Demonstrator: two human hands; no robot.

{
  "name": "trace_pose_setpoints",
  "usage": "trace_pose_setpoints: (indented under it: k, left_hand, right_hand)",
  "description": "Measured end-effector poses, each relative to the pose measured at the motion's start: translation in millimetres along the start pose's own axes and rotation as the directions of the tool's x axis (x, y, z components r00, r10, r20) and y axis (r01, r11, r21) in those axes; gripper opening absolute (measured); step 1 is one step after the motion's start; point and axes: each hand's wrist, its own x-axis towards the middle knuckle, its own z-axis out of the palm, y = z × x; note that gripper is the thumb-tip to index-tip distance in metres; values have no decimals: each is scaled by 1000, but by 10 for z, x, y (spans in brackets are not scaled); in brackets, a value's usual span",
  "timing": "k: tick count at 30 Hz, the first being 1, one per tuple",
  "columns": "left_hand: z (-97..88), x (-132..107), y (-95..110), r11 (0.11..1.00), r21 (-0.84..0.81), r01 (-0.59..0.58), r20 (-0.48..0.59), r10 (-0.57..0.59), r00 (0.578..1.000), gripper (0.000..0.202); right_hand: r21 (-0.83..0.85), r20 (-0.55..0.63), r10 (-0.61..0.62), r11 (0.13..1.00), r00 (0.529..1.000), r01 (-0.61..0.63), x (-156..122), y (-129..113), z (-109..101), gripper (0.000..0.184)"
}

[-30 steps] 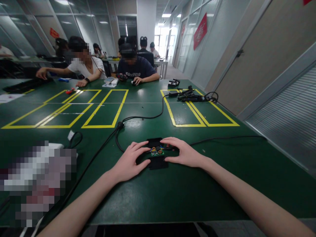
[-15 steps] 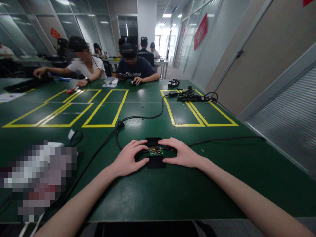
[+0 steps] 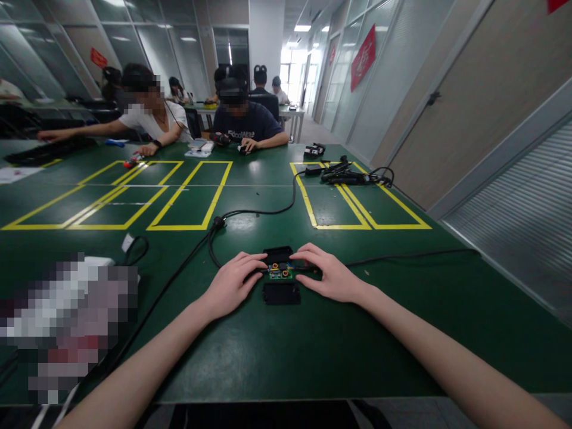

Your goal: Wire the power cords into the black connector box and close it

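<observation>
Table: one, green-topped, lay beneath the grip and stretched well beyond it. Glass walls: one stood far beyond the grip to its left; another ran along its right. Pillar: white, almost straight beyond the grip. Window: bright, deeper still. Ceiling light: lit, high beyond the grip. Chair: black-backed, beyond the grip. Banner: red, beyond and right. Door: brown, dark-handled, right. Ribbed pane: grey, farther right. Floor: grey, showed on the near side of the grip, past the table's edge.
</observation>
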Motion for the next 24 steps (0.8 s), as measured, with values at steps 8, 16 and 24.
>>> trace_pose_setpoints:
  k: [8,16,24]
  left_hand:
    - [-28,-9,48,999,-28,17,-14,-17,1000,20]
    - [-51,18,90,998,-40,41,-20,-42,999,22]
    - [-171,14,123,995,-68,79,-74,-83,994,23]
  right_hand:
    - [-119,39,93,989,995,-88,-5,-30,-12,60]
    - [-157,79,128,981,989,-115,0,-27,-36,56]
    - [-157,-9,95,983,995,-95,3,43,-110,26]
